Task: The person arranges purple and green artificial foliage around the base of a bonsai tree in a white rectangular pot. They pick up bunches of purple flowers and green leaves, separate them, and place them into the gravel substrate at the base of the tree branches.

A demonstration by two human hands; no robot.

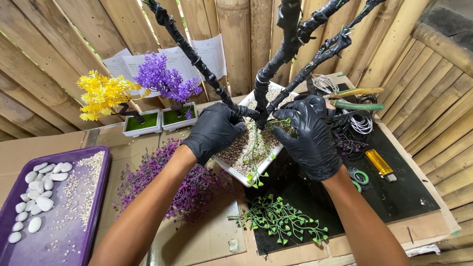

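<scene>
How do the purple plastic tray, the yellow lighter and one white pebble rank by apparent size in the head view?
1. Purple plastic tray, largest.
2. Yellow lighter.
3. White pebble, smallest, though it lies at a similar distance.

Head camera | looks steeply down and forward | close above worktable (394, 197) | faces bamboo wall (236, 39)

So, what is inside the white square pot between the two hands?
The white pot holds small beige gravel, black wrapped branches rising from it, and a thin green sprig. The hands cover where the branches enter the gravel.
</scene>
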